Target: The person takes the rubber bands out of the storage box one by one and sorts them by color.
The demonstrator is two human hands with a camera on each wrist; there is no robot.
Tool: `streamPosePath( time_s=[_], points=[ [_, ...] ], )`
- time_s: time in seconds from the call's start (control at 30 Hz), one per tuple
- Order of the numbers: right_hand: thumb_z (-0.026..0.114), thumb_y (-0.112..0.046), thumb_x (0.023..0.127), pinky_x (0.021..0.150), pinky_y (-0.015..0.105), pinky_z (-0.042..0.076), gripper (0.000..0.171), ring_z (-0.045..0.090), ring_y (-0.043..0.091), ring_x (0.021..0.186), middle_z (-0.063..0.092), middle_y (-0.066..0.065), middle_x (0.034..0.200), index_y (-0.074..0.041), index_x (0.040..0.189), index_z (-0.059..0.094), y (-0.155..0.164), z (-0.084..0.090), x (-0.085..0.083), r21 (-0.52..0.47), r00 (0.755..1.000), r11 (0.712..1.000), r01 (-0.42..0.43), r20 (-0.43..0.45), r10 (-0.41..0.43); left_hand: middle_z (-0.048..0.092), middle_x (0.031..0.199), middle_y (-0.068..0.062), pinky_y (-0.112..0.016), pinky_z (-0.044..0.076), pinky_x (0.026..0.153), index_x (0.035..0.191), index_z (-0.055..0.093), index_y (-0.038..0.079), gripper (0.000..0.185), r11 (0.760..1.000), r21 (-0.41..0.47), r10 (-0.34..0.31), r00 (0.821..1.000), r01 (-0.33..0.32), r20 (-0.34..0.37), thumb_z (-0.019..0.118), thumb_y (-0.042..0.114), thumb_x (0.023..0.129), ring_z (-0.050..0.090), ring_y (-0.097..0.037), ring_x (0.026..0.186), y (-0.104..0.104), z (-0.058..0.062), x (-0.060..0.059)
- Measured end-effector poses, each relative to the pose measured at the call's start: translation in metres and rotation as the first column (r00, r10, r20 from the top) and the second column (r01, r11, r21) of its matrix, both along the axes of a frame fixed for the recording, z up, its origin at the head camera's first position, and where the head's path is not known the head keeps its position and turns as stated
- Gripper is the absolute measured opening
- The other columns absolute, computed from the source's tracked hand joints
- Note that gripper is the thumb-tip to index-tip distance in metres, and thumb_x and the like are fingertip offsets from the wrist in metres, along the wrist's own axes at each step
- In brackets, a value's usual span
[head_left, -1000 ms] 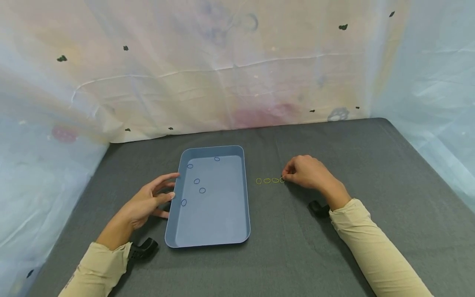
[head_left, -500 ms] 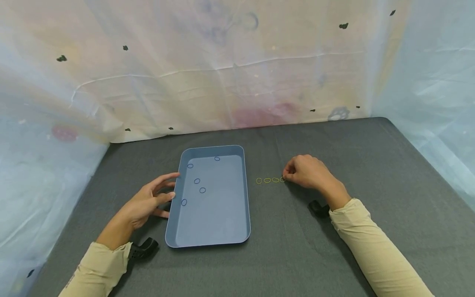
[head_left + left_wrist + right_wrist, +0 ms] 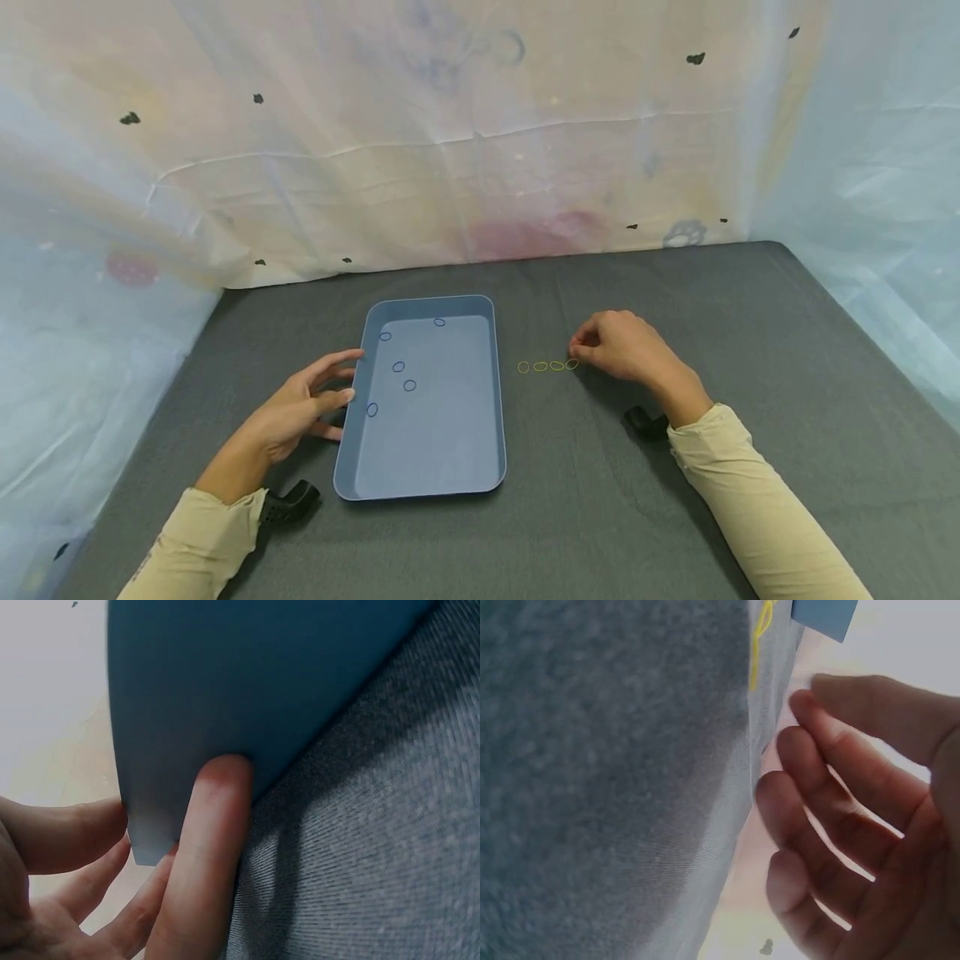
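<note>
A blue tray lies left of centre on the grey table, with several blue rubber bands scattered in its far half. My left hand rests against the tray's left rim with fairly straight fingers; in the left wrist view one finger presses on the tray's outer wall. To the right of the tray, several yellow rubber bands lie in a row. My right hand hovers just right of the last yellow band, its fingers loosely curled and holding nothing.
The grey cloth-covered table is walled by pale plastic sheeting at the back and on both sides. Black wrist mounts show under the left sleeve and the right sleeve.
My right hand has lifted slightly up and away from the rightmost yellow band, which now lies fully in view. The left hand and tray have not moved.
</note>
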State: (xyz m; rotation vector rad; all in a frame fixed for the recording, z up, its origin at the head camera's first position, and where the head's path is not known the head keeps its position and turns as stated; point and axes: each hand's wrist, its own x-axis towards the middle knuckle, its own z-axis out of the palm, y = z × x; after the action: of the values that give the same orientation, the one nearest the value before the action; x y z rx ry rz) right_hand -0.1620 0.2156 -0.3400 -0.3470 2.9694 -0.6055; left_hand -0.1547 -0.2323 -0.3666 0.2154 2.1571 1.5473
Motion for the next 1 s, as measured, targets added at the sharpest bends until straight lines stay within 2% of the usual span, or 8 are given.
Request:
streamPosePath(
  time_s=[0.17, 0.3, 0.47, 0.63, 0.8, 1.0],
  points=[
    [0.068, -0.026, 0.094, 0.072, 0.037, 0.053, 0.015, 0.067, 0.015, 0.082, 0.075, 0.0, 0.096, -0.017, 0.099, 0.079, -0.001, -0.001, 0.001, -0.057, 0.998, 0.998, -0.006, -0.069, 0.002, 0.023, 0.159, -0.024, -0.051, 0.061, 0.076, 0.158, 0.026, 0.02, 0.066, 1.0, 0.014, -0.002, 1.0, 0.001, 0.02, 0.06, 0.018, 0.101, 0.053, -0.04, 0.124, 0.002, -0.002, -0.002],
    [0.068, -0.027, 0.094, 0.076, 0.04, 0.053, 0.017, 0.067, 0.017, 0.086, 0.074, 0.001, 0.098, -0.015, 0.103, 0.079, -0.013, 0.006, 0.0, -0.092, 0.994, 0.996, -0.018, -0.113, 0.008, 0.023, 0.159, -0.023, -0.051, 0.061, 0.075, 0.158, 0.026, 0.022, 0.066, 1.0, 0.016, 0.001, 1.0, -0.001, 0.028, 0.06, 0.019, 0.101, 0.051, -0.04, 0.126, 0.001, -0.003, -0.004],
    [0.069, -0.026, 0.095, 0.079, 0.039, 0.052, 0.018, 0.064, 0.019, 0.092, 0.071, 0.001, 0.101, -0.015, 0.105, 0.078, -0.04, 0.018, -0.007, -0.119, 0.987, 0.99, -0.073, -0.15, 0.055, 0.02, 0.161, -0.022, -0.051, 0.061, 0.077, 0.158, 0.025, 0.024, 0.067, 1.0, 0.025, 0.003, 0.999, -0.004, 0.05, 0.06, 0.021, 0.101, 0.044, -0.046, 0.133, -0.001, -0.003, -0.006],
    [0.069, -0.025, 0.095, 0.077, 0.035, 0.052, 0.016, 0.064, 0.016, 0.089, 0.071, -0.001, 0.101, -0.015, 0.104, 0.078, -0.068, 0.021, -0.013, -0.136, 0.973, 0.977, -0.163, -0.189, 0.135, 0.018, 0.162, -0.022, -0.052, 0.06, 0.079, 0.159, 0.023, 0.024, 0.071, 0.998, 0.06, -0.009, 0.997, 0.004, 0.079, 0.063, 0.023, 0.1, 0.04, -0.048, 0.137, -0.003, -0.004, -0.008],
    [0.068, -0.024, 0.096, 0.072, 0.031, 0.052, 0.018, 0.063, 0.013, 0.084, 0.07, -0.002, 0.102, -0.014, 0.106, 0.078, -0.094, 0.02, -0.022, -0.127, 0.958, 0.962, -0.242, -0.187, 0.217, 0.016, 0.163, -0.021, -0.051, 0.06, 0.08, 0.159, 0.023, 0.026, 0.072, 0.997, 0.068, -0.027, 0.996, 0.021, 0.086, 0.063, 0.026, 0.099, 0.039, -0.048, 0.138, -0.004, -0.004, -0.009],
    [0.068, -0.025, 0.096, 0.07, 0.027, 0.049, 0.018, 0.06, 0.012, 0.081, 0.069, -0.004, 0.1, -0.016, 0.107, 0.078, -0.115, 0.014, -0.042, -0.116, 0.967, 0.966, -0.232, -0.132, 0.217, 0.017, 0.162, -0.022, -0.051, 0.06, 0.08, 0.159, 0.025, 0.024, 0.071, 0.998, 0.063, -0.036, 0.996, 0.032, 0.077, 0.063, 0.02, 0.099, 0.05, -0.037, 0.128, -0.001, -0.002, -0.01]
  ],
)
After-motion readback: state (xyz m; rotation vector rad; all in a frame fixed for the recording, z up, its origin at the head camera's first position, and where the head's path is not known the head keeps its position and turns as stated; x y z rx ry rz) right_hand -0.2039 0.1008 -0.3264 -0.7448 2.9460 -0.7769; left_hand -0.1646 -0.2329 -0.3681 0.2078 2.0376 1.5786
